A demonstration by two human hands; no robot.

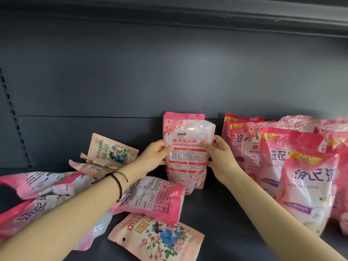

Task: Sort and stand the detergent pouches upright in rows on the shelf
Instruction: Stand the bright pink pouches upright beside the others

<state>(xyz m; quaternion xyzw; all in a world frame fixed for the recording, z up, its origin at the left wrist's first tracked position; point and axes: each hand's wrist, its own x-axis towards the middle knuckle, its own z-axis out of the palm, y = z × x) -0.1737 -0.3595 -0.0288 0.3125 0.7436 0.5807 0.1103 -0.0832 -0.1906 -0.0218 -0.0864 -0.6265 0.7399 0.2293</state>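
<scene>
**A:** Where does the pouch stand at this moment?

**B:** The pink detergent pouch point(186, 153) is upright near the back of the shelf point(226, 213), about midway along it. Its base seems to be down on the deck. The left hand point(154, 155) grips its left edge and the right hand point(220, 155) grips its right edge. Each thumb lies on the face and the fingers curl round behind, so both hands are clamped on it.

**A:** How should it be set so that it stands?

**B:** I'd flatten the bottom gusset squarely on the shelf first. Then I'd slide it right until it is just beside the standing pouches point(293, 166), which fill the right end. The gap between them looks wide enough for it to flop sideways.

**A:** Which way should it face?

**B:** The side towards us carries fine-print panels, while the standing ones show a "NEW" flash. I judge this to be its back, so it is worth turning.

**A:** Is there anything in the way?

**B:** A lying pouch point(152, 196) rests just in front of its lower left corner. A floral pouch point(156, 236) lies flat at the front edge, and more are heaped at the left end point(37, 194). Let go one hand at a time and see that it stays up. The liquid inside probably shifts and tips it.
</scene>
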